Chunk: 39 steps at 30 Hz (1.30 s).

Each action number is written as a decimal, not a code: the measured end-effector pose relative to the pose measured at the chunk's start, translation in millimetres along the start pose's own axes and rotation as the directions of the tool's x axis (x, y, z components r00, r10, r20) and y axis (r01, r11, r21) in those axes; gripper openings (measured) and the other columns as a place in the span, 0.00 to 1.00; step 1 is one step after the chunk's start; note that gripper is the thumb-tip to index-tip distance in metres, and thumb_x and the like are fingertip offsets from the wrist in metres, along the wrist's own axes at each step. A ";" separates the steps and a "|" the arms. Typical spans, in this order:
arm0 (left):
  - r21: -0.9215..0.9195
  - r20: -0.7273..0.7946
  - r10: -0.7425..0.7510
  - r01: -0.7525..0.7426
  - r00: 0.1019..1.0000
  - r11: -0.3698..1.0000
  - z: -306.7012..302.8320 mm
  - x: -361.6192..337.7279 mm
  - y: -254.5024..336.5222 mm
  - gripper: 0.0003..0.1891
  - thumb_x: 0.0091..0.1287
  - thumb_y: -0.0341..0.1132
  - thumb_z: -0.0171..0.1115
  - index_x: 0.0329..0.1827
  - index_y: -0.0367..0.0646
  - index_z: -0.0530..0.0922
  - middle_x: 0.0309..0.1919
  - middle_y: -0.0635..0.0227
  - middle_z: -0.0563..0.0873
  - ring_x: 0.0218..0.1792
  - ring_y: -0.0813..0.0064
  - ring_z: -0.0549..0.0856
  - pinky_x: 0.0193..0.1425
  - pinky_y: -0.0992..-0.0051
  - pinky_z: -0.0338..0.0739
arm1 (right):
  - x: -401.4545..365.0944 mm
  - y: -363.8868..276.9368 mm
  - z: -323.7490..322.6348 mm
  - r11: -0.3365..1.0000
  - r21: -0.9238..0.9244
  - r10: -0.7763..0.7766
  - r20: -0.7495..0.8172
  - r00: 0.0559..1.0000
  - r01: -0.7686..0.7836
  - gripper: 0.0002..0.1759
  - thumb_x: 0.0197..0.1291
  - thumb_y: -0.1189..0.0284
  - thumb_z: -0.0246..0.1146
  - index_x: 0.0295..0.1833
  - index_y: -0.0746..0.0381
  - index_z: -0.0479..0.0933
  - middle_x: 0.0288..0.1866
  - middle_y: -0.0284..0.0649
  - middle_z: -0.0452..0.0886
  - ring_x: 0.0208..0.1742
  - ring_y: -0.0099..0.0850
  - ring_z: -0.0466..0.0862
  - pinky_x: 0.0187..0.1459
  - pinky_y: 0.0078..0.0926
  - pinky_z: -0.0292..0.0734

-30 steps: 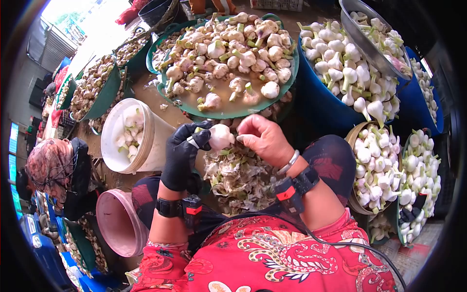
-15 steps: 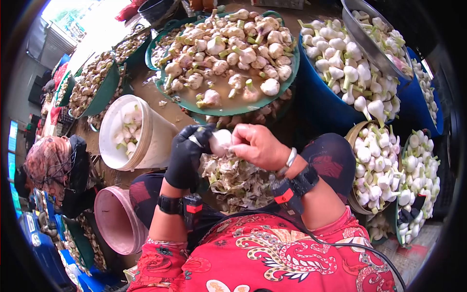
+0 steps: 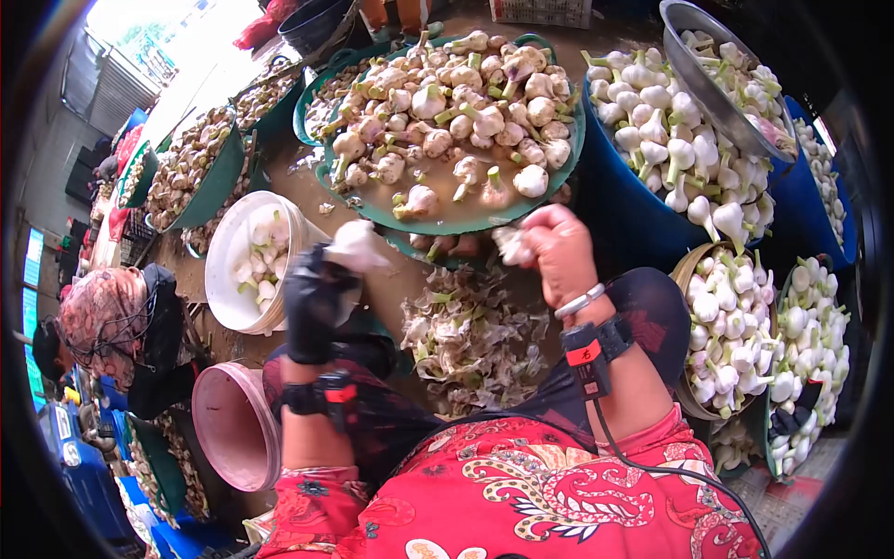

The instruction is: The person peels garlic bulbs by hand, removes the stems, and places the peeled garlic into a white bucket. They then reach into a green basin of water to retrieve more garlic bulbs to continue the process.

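In a black glove, my left hand (image 3: 315, 303) grips a whitish garlic bulb (image 3: 356, 247), slightly smeared by motion, near the rim of the white bucket (image 3: 296, 252). My bare right hand (image 3: 562, 253) is apart from it on the other side, fingers pinched on pale garlic skin (image 3: 512, 244). Below and between the hands lies a heap of peeled-off skins (image 3: 470, 340). Just beyond them stands a green tub (image 3: 447, 225) of murky water, piled with unpeeled garlic bulbs (image 3: 438, 107). Several cleaned bulbs lie inside the white bucket.
A blue barrel (image 3: 605, 177) of white garlic stands at the right, a metal basin (image 3: 684, 70) tilted over it. Nearer are a basket of bulbs (image 3: 731, 335) and a pink bucket (image 3: 237, 424) on its side. At the left a person (image 3: 107, 321) sits close by.
My hands have drawn apart: the left moved left with the bulb toward the white bucket, the right moved right with skin pulled from it. The view shifted slightly.
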<state>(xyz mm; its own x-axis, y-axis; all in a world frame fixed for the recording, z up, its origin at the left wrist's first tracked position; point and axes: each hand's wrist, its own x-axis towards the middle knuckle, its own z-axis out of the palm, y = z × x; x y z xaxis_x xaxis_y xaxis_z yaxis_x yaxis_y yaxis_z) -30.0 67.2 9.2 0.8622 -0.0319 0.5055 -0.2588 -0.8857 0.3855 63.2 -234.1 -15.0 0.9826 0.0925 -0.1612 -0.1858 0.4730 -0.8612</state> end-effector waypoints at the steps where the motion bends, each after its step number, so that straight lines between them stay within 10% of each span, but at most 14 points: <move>1: 0.132 0.026 0.115 -0.118 0.993 0.984 -21.9 0.4 -30.9 0.15 0.50 0.27 0.69 0.43 0.39 0.80 0.31 0.62 0.84 0.34 0.58 0.82 0.44 0.65 0.78 | -3.9 2.0 1.5 0.989 -0.112 0.103 0.085 0.991 -0.093 0.06 0.51 0.85 0.56 0.32 0.64 0.74 0.23 0.35 0.76 0.22 0.21 0.74 0.24 0.20 0.70; 2: -0.184 -0.146 -0.313 0.285 0.939 0.941 -28.8 -7.5 -63.9 0.11 0.54 0.28 0.65 0.42 0.39 0.82 0.34 0.60 0.85 0.37 0.59 0.83 0.47 0.67 0.78 | -6.1 13.1 1.6 0.982 -0.179 0.074 0.112 0.991 -0.053 0.07 0.50 0.85 0.57 0.31 0.64 0.78 0.23 0.34 0.78 0.22 0.20 0.74 0.25 0.19 0.70; 3: 0.302 -0.105 -0.021 0.052 0.994 0.952 -61.6 6.1 -53.1 0.11 0.60 0.28 0.62 0.45 0.37 0.82 0.39 0.58 0.85 0.41 0.59 0.84 0.49 0.66 0.77 | -7.9 19.7 -0.1 0.935 -0.350 0.116 0.165 0.979 -0.052 0.05 0.49 0.82 0.59 0.28 0.64 0.80 0.23 0.35 0.80 0.24 0.21 0.76 0.28 0.21 0.72; 5: 0.023 -0.280 -0.330 0.350 0.901 0.936 -72.5 10.0 -88.1 0.14 0.64 0.26 0.56 0.52 0.35 0.79 0.51 0.54 0.81 0.53 0.59 0.80 0.58 0.65 0.73 | -13.5 27.8 4.9 0.816 -0.576 0.127 0.268 0.955 0.053 0.04 0.49 0.79 0.61 0.30 0.64 0.81 0.25 0.38 0.82 0.26 0.23 0.79 0.31 0.23 0.75; 7: 0.328 -0.145 -0.055 0.100 0.988 0.939 -52.7 14.7 -84.6 0.15 0.64 0.26 0.54 0.54 0.35 0.78 0.53 0.54 0.80 0.56 0.59 0.78 0.63 0.66 0.70 | -11.7 40.9 7.8 0.824 -0.564 0.125 0.278 0.952 0.056 0.05 0.50 0.76 0.62 0.31 0.64 0.81 0.28 0.40 0.84 0.28 0.24 0.81 0.35 0.24 0.77; 9: -0.361 0.059 -0.264 0.267 0.963 0.893 17.0 16.2 -104.4 0.17 0.60 0.29 0.60 0.52 0.35 0.77 0.50 0.53 0.82 0.54 0.56 0.78 0.63 0.65 0.70 | -3.0 60.1 4.3 0.821 -0.562 0.101 0.320 0.942 0.102 0.06 0.51 0.74 0.62 0.34 0.63 0.82 0.29 0.41 0.84 0.30 0.26 0.83 0.36 0.24 0.77; 14: 0.365 0.424 -0.392 0.243 0.816 0.899 95.8 82.7 -13.0 0.28 0.54 0.47 0.67 0.60 0.61 0.76 0.44 0.56 0.85 0.46 0.55 0.83 0.52 0.57 0.75 | -8.1 44.2 4.6 0.794 -0.593 0.040 0.270 0.962 0.133 0.11 0.53 0.72 0.63 0.42 0.63 0.82 0.34 0.42 0.86 0.35 0.29 0.85 0.41 0.26 0.79; 21: 0.430 0.497 -0.432 0.219 0.753 0.876 111.5 106.7 -22.8 0.16 0.55 0.45 0.64 0.46 0.52 0.84 0.41 0.58 0.87 0.44 0.55 0.85 0.51 0.58 0.77 | 1.5 41.2 7.1 0.814 -0.580 0.118 0.233 0.965 0.041 0.10 0.54 0.73 0.62 0.42 0.63 0.81 0.35 0.39 0.85 0.37 0.25 0.83 0.42 0.24 0.78; 25: -0.021 0.340 -0.329 0.357 0.881 0.934 73.5 85.3 -12.0 0.12 0.59 0.35 0.64 0.44 0.42 0.85 0.41 0.56 0.87 0.41 0.62 0.86 0.45 0.69 0.79 | -2.2 37.8 14.6 0.915 -0.402 0.087 0.263 0.961 0.027 0.25 0.51 0.79 0.63 0.58 0.60 0.74 0.48 0.39 0.80 0.46 0.26 0.80 0.46 0.25 0.77; 29: -0.544 0.564 -0.416 0.700 0.713 0.462 32.0 52.3 50.1 0.13 0.60 0.30 0.63 0.47 0.36 0.82 0.33 0.68 0.84 0.36 0.77 0.81 0.44 0.76 0.76 | -9.0 21.4 33.0 0.994 -0.079 0.104 0.525 0.845 -0.073 0.50 0.49 0.83 0.64 0.76 0.55 0.49 0.75 0.48 0.52 0.67 0.36 0.68 0.62 0.32 0.69; 31: -0.681 0.605 -0.457 0.721 0.652 0.126 31.0 34.4 71.6 0.09 0.60 0.26 0.60 0.44 0.36 0.81 0.33 0.67 0.84 0.36 0.76 0.82 0.44 0.74 0.76 | -7.0 27.3 33.1 0.979 -0.094 0.201 0.572 0.795 -0.180 0.37 0.55 0.78 0.62 0.71 0.61 0.57 0.60 0.45 0.72 0.53 0.30 0.77 0.53 0.27 0.74; 34: -0.682 0.347 -0.277 0.444 0.896 0.580 25.0 21.8 79.4 0.08 0.64 0.30 0.59 0.41 0.36 0.80 0.33 0.64 0.85 0.35 0.73 0.83 0.44 0.73 0.78 | -13.2 36.7 25.7 0.923 0.180 0.179 0.580 0.795 -0.340 0.24 0.62 0.72 0.58 0.63 0.65 0.64 0.42 0.38 0.77 0.36 0.25 0.76 0.40 0.24 0.74; 39: -0.793 0.465 -0.442 0.583 0.767 0.178 51.7 1.5 69.8 0.12 0.68 0.36 0.57 0.48 0.36 0.79 0.34 0.65 0.84 0.36 0.73 0.83 0.46 0.72 0.79 | -21.4 22.6 23.8 0.917 0.144 0.256 0.501 0.827 -0.372 0.24 0.69 0.61 0.53 0.63 0.63 0.60 0.32 0.31 0.71 0.29 0.21 0.70 0.32 0.21 0.70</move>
<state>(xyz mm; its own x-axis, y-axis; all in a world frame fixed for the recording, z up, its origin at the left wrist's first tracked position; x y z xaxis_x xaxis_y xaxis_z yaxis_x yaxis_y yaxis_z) -24.2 -18.6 -3.0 0.9783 0.1517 -0.1411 0.1110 0.1909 0.9753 37.9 -204.5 -19.6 0.7630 0.6365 -0.1127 -0.5360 0.5256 -0.6607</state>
